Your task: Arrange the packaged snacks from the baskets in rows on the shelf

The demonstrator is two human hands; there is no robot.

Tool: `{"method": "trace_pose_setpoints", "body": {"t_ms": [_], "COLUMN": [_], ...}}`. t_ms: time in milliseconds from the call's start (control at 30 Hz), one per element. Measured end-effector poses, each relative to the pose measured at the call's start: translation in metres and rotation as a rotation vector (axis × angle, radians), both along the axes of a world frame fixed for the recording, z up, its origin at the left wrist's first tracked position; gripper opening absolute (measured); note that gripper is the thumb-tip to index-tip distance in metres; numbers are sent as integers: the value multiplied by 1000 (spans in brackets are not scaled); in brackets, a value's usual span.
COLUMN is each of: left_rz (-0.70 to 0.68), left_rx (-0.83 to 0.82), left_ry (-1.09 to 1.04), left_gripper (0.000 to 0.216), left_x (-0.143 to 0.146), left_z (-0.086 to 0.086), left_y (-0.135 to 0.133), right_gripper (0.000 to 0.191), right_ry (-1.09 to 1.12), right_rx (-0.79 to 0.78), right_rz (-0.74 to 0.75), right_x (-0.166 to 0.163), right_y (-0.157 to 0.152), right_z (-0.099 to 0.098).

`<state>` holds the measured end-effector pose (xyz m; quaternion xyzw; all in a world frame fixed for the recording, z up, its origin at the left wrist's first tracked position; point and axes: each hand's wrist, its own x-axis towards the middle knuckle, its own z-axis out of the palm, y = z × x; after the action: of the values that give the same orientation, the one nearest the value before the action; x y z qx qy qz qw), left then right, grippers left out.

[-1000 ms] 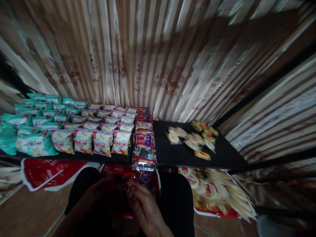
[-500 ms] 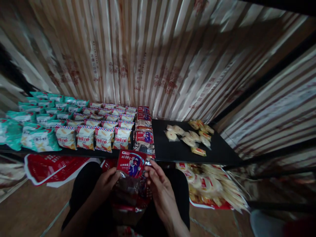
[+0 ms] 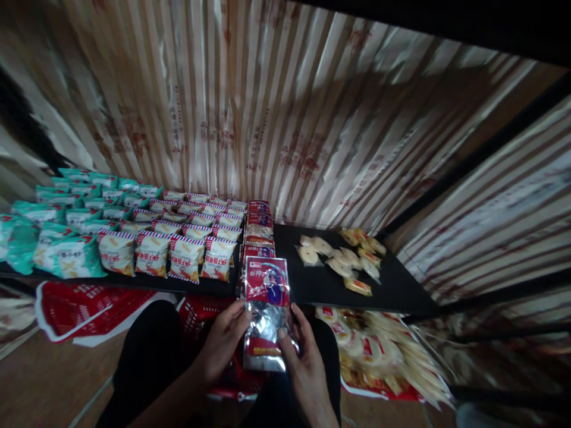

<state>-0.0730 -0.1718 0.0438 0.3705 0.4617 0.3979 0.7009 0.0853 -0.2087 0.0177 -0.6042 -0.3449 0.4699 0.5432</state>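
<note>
Between my two hands is a flat red and silver snack packet (image 3: 266,324), tilted up in front of the shelf's front edge. My left hand (image 3: 225,333) pinches its left side, fingers closed at the edge. My right hand (image 3: 301,356) grips the right side, with the thumb lying on the packet's front. Just behind it, a row of matching red packets (image 3: 260,235) runs back along the black shelf (image 3: 307,285). The held packet covers the front end of that row.
Left of the row stand several white chip bags (image 3: 184,258) and teal bags (image 3: 80,255). Loose round wrapped snacks (image 3: 341,261) lie on the shelf's right part. Below are a red basket (image 3: 74,315) and a heap of packaged snacks (image 3: 375,351). Striped sheeting (image 3: 250,119) hangs behind.
The packet has moved right and turned more upright, so its silver front now shows. Both hands shifted with it, and the right thumb now presses on its front. The view tilted slightly upward.
</note>
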Motion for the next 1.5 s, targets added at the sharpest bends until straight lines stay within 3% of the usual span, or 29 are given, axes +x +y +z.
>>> {"method": "trace_pose_setpoints", "body": {"t_ms": [167, 433, 600, 700, 1033, 1500], "left_rz": [-14, 161, 225, 271, 241, 212], "left_rx": [52, 213, 291, 322, 285, 489], "left_ry": [89, 160, 190, 231, 349, 641], "left_gripper": [63, 55, 41, 30, 29, 34], "left_x": [12, 21, 19, 17, 13, 10], "left_z": [-3, -26, -39, -43, -36, -38], "left_y": [6, 32, 52, 58, 61, 62], "right_gripper": [70, 65, 62, 56, 44, 38], "right_ry": [-104, -238, -424, -519, -934, -1032], "right_rx": [36, 140, 120, 142, 135, 187], "right_rz": [-31, 46, 129, 181, 215, 171], "right_x": [23, 27, 21, 19, 12, 10], "right_y": [19, 88, 112, 118, 120, 122], "right_z": [10, 0, -2, 2, 6, -11]}}
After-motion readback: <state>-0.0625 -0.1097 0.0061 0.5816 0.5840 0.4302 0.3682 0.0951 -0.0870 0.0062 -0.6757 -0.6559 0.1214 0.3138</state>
